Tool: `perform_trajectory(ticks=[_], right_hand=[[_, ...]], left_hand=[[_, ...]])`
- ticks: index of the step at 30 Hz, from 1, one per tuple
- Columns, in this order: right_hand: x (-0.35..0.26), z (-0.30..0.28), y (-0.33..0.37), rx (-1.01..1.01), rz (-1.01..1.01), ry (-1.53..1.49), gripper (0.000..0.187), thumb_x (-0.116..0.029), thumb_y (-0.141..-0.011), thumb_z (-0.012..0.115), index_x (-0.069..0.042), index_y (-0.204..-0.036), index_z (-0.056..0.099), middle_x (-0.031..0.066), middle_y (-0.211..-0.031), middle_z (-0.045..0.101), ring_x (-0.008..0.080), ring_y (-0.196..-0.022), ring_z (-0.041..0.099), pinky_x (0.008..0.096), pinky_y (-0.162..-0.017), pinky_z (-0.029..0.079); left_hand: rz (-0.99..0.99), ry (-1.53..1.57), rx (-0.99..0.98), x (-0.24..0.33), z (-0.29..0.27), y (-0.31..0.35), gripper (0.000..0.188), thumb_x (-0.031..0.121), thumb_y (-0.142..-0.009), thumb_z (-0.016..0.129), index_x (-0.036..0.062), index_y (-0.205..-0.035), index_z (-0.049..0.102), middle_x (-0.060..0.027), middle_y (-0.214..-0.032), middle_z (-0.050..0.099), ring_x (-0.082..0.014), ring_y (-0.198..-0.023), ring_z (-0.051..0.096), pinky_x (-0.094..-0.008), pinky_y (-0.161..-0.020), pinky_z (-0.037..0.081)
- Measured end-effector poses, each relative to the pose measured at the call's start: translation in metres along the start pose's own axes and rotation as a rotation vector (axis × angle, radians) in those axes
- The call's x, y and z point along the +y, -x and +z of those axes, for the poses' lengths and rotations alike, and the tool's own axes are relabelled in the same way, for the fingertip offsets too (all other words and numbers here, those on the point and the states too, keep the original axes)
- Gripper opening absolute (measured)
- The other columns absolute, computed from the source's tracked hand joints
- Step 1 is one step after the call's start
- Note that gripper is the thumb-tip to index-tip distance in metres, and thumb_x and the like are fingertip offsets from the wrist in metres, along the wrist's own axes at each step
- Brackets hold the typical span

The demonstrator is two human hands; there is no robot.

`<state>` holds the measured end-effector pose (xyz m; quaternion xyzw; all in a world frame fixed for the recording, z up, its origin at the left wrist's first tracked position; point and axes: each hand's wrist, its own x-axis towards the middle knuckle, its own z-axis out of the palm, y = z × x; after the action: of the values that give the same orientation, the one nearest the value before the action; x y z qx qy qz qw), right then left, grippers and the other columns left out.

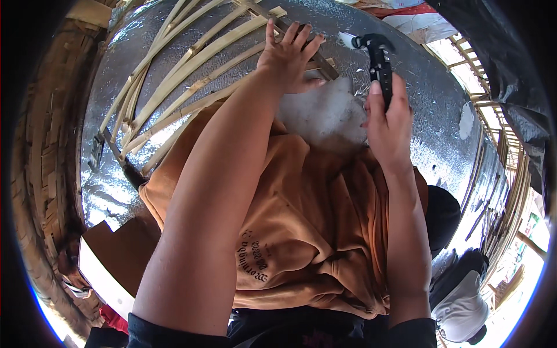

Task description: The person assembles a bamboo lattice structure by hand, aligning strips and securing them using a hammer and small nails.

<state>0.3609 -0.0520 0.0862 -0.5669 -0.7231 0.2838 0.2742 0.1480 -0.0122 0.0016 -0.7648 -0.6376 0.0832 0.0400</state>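
My right hand [390, 122] is wrapped round the handle of a black claw hammer [380, 61], its head raised above a silver foil-like sheet. My left hand [290, 55] lies with fingers spread over a dark wooden bar [326, 68] at the near-right end of a frame. Pale bamboo or wood strips [200, 49] run from that bar toward another dark bar [111, 143] at the left. Below both hands sits a whitish, worn block or pad [328, 113], partly covered by brown cloth. What lies beneath my left palm is hidden.
The silver sheet [441, 122] spreads under the frame. A brown cloth garment [325, 232] covers my lap. At the left stand a woven bamboo wall [46, 127] and a cardboard piece [125, 249]. Black plastic sheeting [505, 64] hangs at the upper right; thin sticks [493, 214] lie on the right.
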Motion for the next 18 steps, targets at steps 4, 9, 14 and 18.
perform_trajectory(ticks=[4,9,14,18], right_hand=[[-0.032,0.001,0.010,0.244,-0.146,-0.396,0.029,-0.019,-0.103,0.055,0.003,-0.120,0.049,0.0157,-0.074,0.064,0.0354,-0.066,0.069,0.0398,-0.060,0.052],[-0.002,0.026,0.014,0.239,-0.195,-0.070,0.035,-0.018,-0.101,0.058,0.003,-0.126,0.045,0.0217,-0.078,0.065,0.0424,-0.068,0.071,0.0448,-0.055,0.052],[0.019,0.041,0.014,0.178,-0.231,0.059,0.033,-0.014,-0.100,0.058,0.000,-0.126,0.046,0.0289,-0.075,0.065,0.0502,-0.072,0.067,0.0542,-0.052,0.047],[0.013,0.040,0.011,0.196,-0.217,0.066,0.033,-0.013,-0.100,0.058,0.002,-0.126,0.045,0.0284,-0.078,0.065,0.0495,-0.075,0.068,0.0523,-0.054,0.049]], left_hand=[[0.017,0.014,0.004,-0.002,0.002,-0.001,0.098,0.077,-0.088,0.046,0.0196,-0.162,0.016,-0.0097,-0.167,0.016,-0.0324,-0.155,0.014,-0.0743,-0.117,0.010],[-0.007,0.032,-0.034,0.002,0.001,-0.002,0.096,0.076,-0.089,0.044,0.0228,-0.163,0.013,-0.0076,-0.169,0.014,-0.0300,-0.156,0.010,-0.0731,-0.118,0.002],[-0.014,0.054,-0.027,0.002,-0.001,-0.002,0.096,0.075,-0.089,0.046,0.0229,-0.162,0.014,-0.0074,-0.168,0.015,-0.0300,-0.156,0.010,-0.0732,-0.118,0.002],[0.000,0.073,-0.017,0.000,0.001,0.000,0.097,0.075,-0.089,0.048,0.0199,-0.162,0.015,-0.0103,-0.168,0.015,-0.0326,-0.156,0.012,-0.0741,-0.117,0.008]])
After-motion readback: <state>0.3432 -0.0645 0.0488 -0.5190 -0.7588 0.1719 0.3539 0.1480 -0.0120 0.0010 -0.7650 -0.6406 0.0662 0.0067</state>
